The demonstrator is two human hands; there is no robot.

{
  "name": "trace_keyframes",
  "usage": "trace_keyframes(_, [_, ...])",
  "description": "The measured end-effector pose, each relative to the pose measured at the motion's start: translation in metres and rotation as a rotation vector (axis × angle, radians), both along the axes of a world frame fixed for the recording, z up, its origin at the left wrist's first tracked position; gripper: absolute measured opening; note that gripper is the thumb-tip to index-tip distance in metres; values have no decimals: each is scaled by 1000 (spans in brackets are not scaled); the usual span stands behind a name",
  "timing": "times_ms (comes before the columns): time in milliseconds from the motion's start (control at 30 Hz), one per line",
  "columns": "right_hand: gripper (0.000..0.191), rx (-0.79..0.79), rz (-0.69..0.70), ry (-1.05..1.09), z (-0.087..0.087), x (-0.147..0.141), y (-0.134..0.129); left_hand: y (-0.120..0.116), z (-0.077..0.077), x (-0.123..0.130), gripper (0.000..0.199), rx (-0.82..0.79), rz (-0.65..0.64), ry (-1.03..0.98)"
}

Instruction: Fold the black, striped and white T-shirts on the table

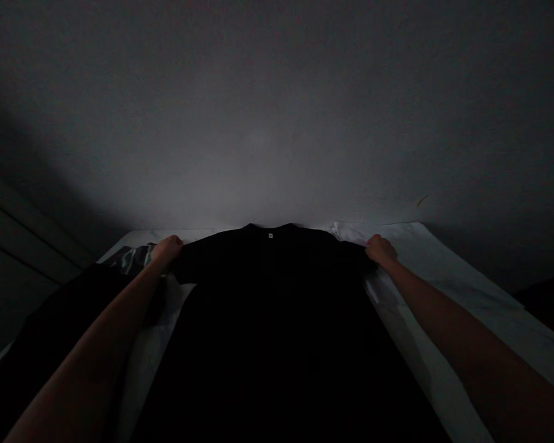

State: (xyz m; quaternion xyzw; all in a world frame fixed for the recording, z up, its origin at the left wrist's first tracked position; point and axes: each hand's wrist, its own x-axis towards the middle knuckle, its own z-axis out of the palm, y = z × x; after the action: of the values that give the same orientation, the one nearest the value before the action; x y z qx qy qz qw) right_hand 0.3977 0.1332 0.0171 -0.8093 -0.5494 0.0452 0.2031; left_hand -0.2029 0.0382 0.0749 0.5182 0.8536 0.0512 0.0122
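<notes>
Dim room, head view looking down along two bare forearms stretched out over a bed. Black shirt (277, 289) spread flat on a white sheet (447, 271), neckline at the far end near the wall, small white label (270, 235) showing just inside the collar. Left hand (167, 248) closed on the shirt's left shoulder corner, fingers curled over the fabric edge, knuckles toward the camera. Right hand (380, 248) likewise clamped on the right shoulder corner, fingers folded around the cloth. Hands well apart, one at each shoulder, level with each other, holding the top edge taut between them. Body of the shirt running back toward the camera, filling the middle of the bed between the forearms; lower hem lost in shadow at the bottom edge. Just beyond the left hand, a dark garment with pale streaks (132, 257), lying on the sheet beside the shirt's left shoulder. Near the right hand, a crumpled white cloth (348, 232), touching or just beside the shirt's right shoulder; cannot tell which in this light. Another dark piece of cloth (50, 332) under the left forearm, at the bed's left edge. Plain grey wall (277, 123) behind the bed, lit faintly at the centre, dark at the corners.
</notes>
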Motion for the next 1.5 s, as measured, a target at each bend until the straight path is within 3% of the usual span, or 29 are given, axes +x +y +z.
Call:
trace_keyframes(100, [35, 9, 53, -236, 20, -27, 0, 5, 5, 14, 30, -66, 25, 119])
trace_keyframes(167, [40, 26, 248, -352, 34, -60, -1, 13, 4, 45, 37, 23, -43, 206])
trace_keyframes(233, [44, -52, 494, -345, 39, -104, -6, 22, -5, 93, 39, 87, -184, 222])
trace_keyframes(333, [52, -239, 709, -291, 20, -166, -16, 33, -35, 168, 45, 88, -391, 124])
trace_keyframes(433, [70, -254, 774, -279, -13, -186, -20, 37, -68, 205, 66, 111, -465, 95])
trace_keyframes(533, [71, -180, 708, -304, -31, -152, -7, 40, -80, 182, 69, 70, -487, 79])
trace_keyframes(667, [65, -192, 641, -362, -20, -110, 14, 48, -66, 130, 60, 15, -483, 105])
trace_keyframes(733, [64, -174, 576, -383, -12, -124, 8, 45, -58, 134, 56, 15, -448, 123])
trace_keyframes(833, [66, -82, 551, -356, -10, -183, -28, 22, -57, 180, 55, 103, -361, 132])
trace_keyframes(900, [64, -45, 678, -296, -16, -216, -62, -5, -64, 208, 56, 166, -460, 103])
trace_keyframes(967, [61, -29, 804, -250, -25, -221, -91, -37, -73, 209, 54, 158, -595, 67])
trace_keyframes(1033, [60, -25, 815, -246, -29, -193, -107, -68, -77, 177, 54, 105, -612, 64])
trace_keyframes(1133, [61, -64, 667, -261, -23, -131, -109, -99, -67, 112, 54, 40, -550, 101])
trace_keyframes(1200, [62, -89, 556, -262, -12, -117, -108, -105, -54, 99, 54, 8, -490, 140])
trace_keyframes(1233, [62, -87, 508, -257, -6, -125, -110, -104, -48, 108, 54, 2, -442, 159])
trace_keyframes(1300, [61, -64, 459, -231, 3, -167, -121, -99, -40, 149, 55, 25, -363, 172])
trace_keyframes(1400, [55, -70, 605, -165, 3, -243, -151, -96, -45, 219, 57, 86, -441, 81])
trace_keyframes(1467, [52, -68, 715, -169, -5, -259, -168, -104, -55, 233, 55, 97, -506, 50])
trace_keyframes(1500, [52, -60, 759, -186, -9, -252, -174, -111, -60, 226, 54, 97, -524, 57])
